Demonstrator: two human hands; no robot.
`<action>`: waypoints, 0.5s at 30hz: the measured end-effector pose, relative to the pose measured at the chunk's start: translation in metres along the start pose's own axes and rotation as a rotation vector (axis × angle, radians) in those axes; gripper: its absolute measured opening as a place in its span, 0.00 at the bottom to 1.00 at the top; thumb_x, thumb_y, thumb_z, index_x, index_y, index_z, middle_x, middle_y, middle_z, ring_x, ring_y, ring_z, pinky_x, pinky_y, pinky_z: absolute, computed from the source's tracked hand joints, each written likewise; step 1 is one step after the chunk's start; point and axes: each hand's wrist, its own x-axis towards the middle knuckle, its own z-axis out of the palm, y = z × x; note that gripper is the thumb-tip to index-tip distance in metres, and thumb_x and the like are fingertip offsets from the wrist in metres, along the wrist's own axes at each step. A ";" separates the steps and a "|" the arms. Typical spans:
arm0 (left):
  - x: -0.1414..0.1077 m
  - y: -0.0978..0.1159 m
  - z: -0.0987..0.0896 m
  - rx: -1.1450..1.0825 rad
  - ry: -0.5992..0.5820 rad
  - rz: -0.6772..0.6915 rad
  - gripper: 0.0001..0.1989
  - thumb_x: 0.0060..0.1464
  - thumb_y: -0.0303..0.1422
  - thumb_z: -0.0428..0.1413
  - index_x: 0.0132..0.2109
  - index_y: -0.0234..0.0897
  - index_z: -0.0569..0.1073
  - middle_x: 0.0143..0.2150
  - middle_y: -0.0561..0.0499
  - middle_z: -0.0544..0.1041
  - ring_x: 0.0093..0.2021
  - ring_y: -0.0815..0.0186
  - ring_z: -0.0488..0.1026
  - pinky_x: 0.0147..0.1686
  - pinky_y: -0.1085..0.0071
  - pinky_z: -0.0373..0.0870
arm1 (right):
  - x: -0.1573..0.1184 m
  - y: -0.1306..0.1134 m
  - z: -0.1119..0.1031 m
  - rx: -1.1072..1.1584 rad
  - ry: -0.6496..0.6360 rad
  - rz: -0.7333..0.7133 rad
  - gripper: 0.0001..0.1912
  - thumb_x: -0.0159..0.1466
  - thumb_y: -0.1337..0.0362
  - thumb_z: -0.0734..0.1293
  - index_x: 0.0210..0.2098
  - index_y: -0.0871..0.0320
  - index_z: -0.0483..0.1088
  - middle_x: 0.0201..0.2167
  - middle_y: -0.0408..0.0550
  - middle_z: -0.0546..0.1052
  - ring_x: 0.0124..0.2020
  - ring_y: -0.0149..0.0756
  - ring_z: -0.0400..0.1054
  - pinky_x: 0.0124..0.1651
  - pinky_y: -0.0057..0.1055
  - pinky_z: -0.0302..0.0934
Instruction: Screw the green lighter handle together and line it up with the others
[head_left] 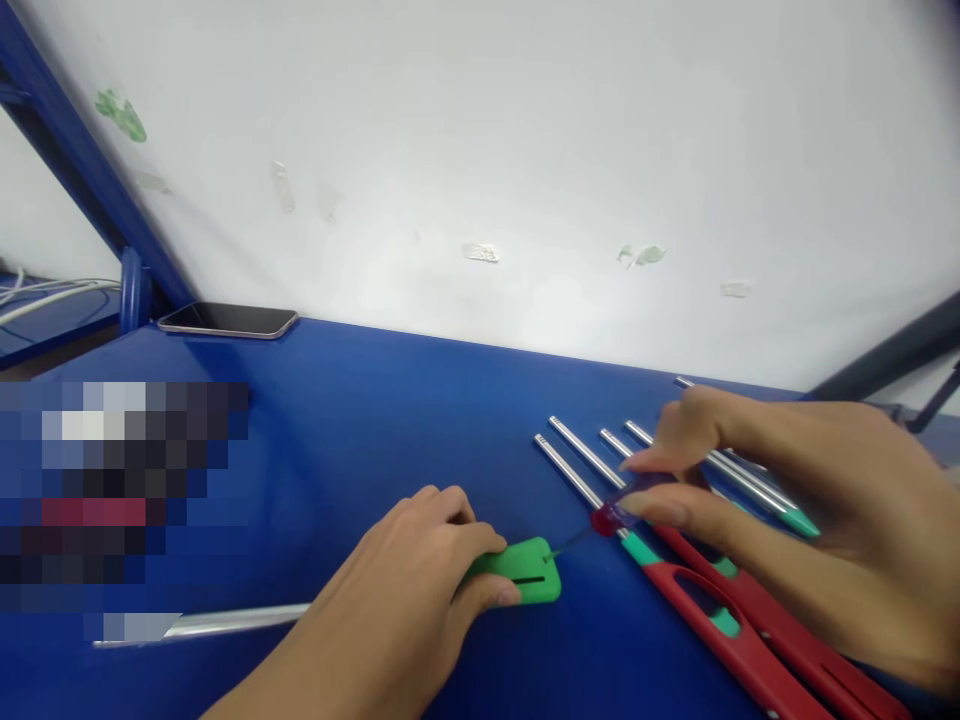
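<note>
My left hand (409,590) presses down on a green plastic handle (529,572) with a slot in it, lying on the blue table (375,430). A silver tube (225,622) runs out from under that hand to the left. My right hand (787,500) pinches a small screwdriver with a red and purple grip (619,512); its thin tip touches the green handle's right end. Under the right hand lie several silver tubes (581,452) with teal collars and red handles (712,610).
A phone (229,319) lies face up at the table's far left edge against the white wall (525,150). A blurred-out patch covers the left of the table. Blue frame bars (75,160) rise at the left, with white cables behind them.
</note>
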 end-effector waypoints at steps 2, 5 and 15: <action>0.000 0.000 0.000 0.011 -0.006 0.000 0.11 0.73 0.39 0.55 0.50 0.50 0.83 0.50 0.51 0.81 0.51 0.59 0.78 0.54 0.63 0.74 | 0.004 0.000 0.001 0.000 -0.018 0.004 0.20 0.74 0.46 0.69 0.31 0.49 0.65 0.22 0.37 0.74 0.20 0.34 0.65 0.21 0.33 0.59; 0.000 -0.001 0.000 0.008 -0.005 0.018 0.11 0.73 0.38 0.55 0.51 0.51 0.83 0.52 0.52 0.81 0.52 0.59 0.77 0.55 0.63 0.73 | 0.011 -0.001 0.000 -0.070 -0.028 -0.054 0.27 0.75 0.45 0.67 0.28 0.51 0.55 0.17 0.35 0.62 0.17 0.30 0.51 0.19 0.32 0.49; 0.006 0.013 -0.005 0.040 -0.051 -0.066 0.10 0.74 0.37 0.56 0.45 0.47 0.83 0.47 0.52 0.80 0.49 0.58 0.75 0.52 0.62 0.72 | 0.017 -0.006 0.004 -0.209 -0.107 -0.214 0.28 0.79 0.49 0.63 0.26 0.54 0.52 0.17 0.33 0.52 0.16 0.24 0.49 0.20 0.31 0.44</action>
